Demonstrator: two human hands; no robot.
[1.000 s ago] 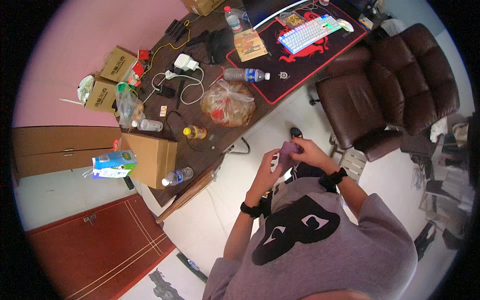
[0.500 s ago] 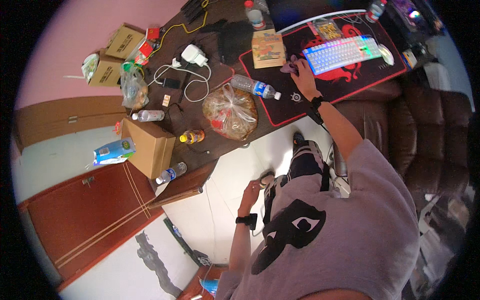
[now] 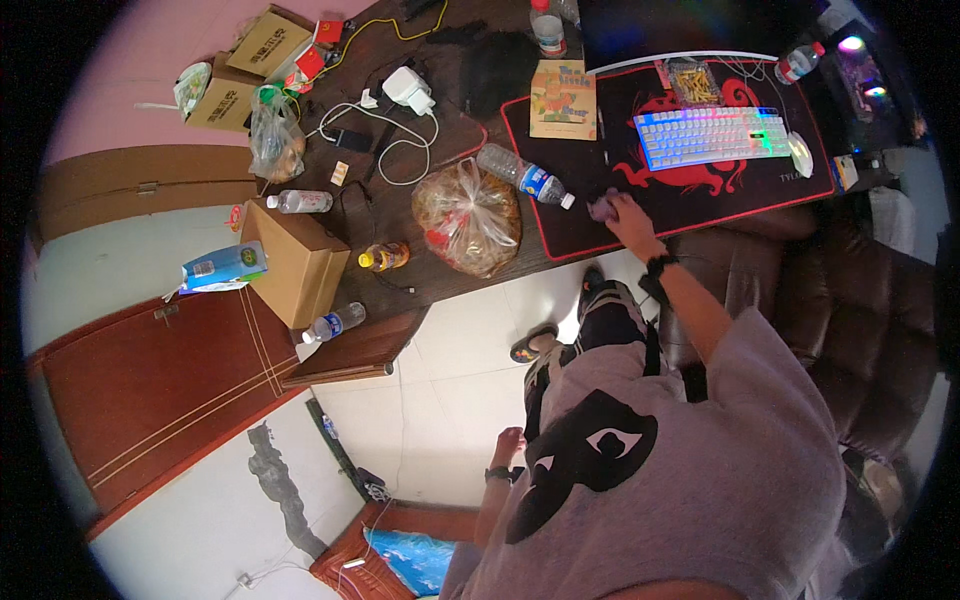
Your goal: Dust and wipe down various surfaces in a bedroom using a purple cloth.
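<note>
My right hand [image 3: 632, 224] is closed on a crumpled purple-grey cloth [image 3: 602, 207], pressed to the black mouse pad [image 3: 570, 228] near its front edge. Left of the cloth a clear water bottle [image 3: 520, 174] lies on its side, its white cap toward my hand. Beyond, a small illustrated book [image 3: 563, 100] lies on the pad's far left corner. To the right are a lit white keyboard [image 3: 712, 138] and a white mouse [image 3: 800, 155]. My left hand [image 3: 509, 445] hangs low beside my body, off the table; its fingers are too hidden to read.
A tied plastic bag of food [image 3: 467, 220], a yellow-capped drink bottle [image 3: 384, 257], a white charger [image 3: 408, 90] with cable and an open cardboard box [image 3: 300, 265] occupy the table's left part. A brown leather chair [image 3: 850, 320] stands at right, against the table's front edge.
My right hand has drawn the cloth nearer, from beside the keyboard's left end to the pad's front part. My left hand has dropped back toward my body. The view has shifted slightly.
</note>
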